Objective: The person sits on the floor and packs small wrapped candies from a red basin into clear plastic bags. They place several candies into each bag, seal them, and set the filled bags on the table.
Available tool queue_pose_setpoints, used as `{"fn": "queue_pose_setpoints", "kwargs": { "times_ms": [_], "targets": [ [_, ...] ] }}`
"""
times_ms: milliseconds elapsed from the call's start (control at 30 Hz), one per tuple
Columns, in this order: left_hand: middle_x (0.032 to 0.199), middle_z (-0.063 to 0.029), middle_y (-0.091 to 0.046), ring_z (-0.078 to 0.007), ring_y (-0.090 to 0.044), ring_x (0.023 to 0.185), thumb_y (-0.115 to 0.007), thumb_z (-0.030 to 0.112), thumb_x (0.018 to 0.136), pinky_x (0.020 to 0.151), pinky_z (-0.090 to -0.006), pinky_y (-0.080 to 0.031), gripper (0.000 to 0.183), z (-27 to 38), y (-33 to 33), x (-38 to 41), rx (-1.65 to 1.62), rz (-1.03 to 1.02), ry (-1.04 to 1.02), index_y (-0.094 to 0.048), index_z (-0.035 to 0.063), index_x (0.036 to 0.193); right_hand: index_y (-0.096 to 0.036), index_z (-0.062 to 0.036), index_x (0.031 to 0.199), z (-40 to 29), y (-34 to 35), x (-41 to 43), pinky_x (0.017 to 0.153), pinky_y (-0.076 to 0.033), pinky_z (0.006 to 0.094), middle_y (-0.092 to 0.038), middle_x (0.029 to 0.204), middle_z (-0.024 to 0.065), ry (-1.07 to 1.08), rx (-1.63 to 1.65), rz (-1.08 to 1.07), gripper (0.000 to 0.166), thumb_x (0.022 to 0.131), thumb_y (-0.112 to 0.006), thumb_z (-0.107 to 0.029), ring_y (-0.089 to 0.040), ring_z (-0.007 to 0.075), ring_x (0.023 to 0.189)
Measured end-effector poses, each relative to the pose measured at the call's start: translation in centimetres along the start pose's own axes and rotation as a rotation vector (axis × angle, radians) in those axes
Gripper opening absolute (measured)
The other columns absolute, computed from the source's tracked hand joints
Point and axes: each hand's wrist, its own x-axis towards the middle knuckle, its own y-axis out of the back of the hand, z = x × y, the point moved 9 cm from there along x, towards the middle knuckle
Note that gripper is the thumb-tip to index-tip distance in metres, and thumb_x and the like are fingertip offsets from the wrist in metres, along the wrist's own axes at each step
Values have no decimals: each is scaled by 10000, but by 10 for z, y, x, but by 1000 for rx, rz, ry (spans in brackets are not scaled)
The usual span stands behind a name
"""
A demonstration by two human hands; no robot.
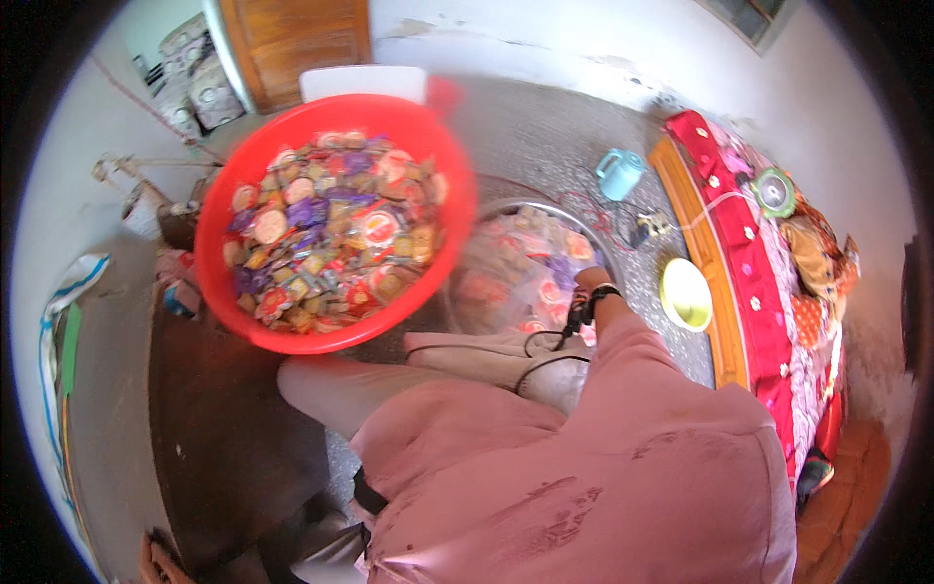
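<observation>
My right hand (594, 279), with a black strap at the wrist, is at the right side of a round metal basin (614, 261). In the basin lie wrapped snack packets (549, 292) and what looks like clear plastic film (503, 274). The fingers are small and partly hidden, so whether they grip anything is unclear. A large red plastic tub (365, 337), full of wrapped biscuits and sweets (336, 219), stands higher in the picture to the left, partly overlapping the view of the metal basin. My left hand is out of view.
To the right are a light blue jug (622, 175), a yellow-green bowl (687, 295) and a wooden-sided bed (704, 255) with a red cover. A dark brown surface (219, 438) is at lower left. Thin cables cross my trouser leg (474, 358) and the floor (540, 131).
</observation>
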Motion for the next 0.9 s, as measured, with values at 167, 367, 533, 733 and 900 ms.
{"fn": "queue_pose_setpoints", "kwargs": {
  "times_ms": [167, 367, 533, 733, 900],
  "targets": [
    [1125, -132, -696, -249, -642, 1036, -587, 86, 1008, 953, -339, -491, 227, 52, 9, -18, 175, 85, -131, -693, -34, 1170, -717, -63, 959, -40, 83, 32, 611, -574, 426, -722, 882, 163, 61, 683, 109, 228, 940, -588, -249, -722, 304, 742],
    [1008, -162, -695, -307, -664, 959, -621, 15, 928, 868, -375, -517, 152, 92, 7, -26, 135, 163, -229, -706, -37, 1043, -675, 16, 1010, -170, 286, -41, 538, -525, 297, -673, 783, 75, 224, 1502, 363, 252, 968, -607, -223, -641, 150, 602],
    [961, -164, -707, -324, -674, 939, -638, 37, 902, 853, -397, -526, 134, 93, 14, -30, 118, 207, -195, -727, -9, 991, -686, 3, 1016, -331, 424, -147, 573, -515, 268, -683, 797, 48, 812, 1473, 377, 252, 1012, -600, -234, -638, 112, 633],
    [939, -153, -702, -359, -661, 923, -667, 109, 883, 829, -426, -534, 126, 93, 11, -27, 107, 243, -206, -739, 38, 958, -679, -19, 1017, -497, 498, -298, 640, -520, 263, -683, 831, 32, 1374, 1341, 357, 178, 1010, -621, -186, -625, 98, 699],
    [935, -164, -702, -357, -667, 910, -677, 118, 886, 815, -415, -534, 139, 86, 12, -28, 95, 263, -220, -745, 35, 974, -693, -6, 925, -607, 512, -384, 625, -510, 315, -678, 732, 53, 1522, 1214, 336, 247, 970, -659, -246, -625, 125, 658]
  ]
}}
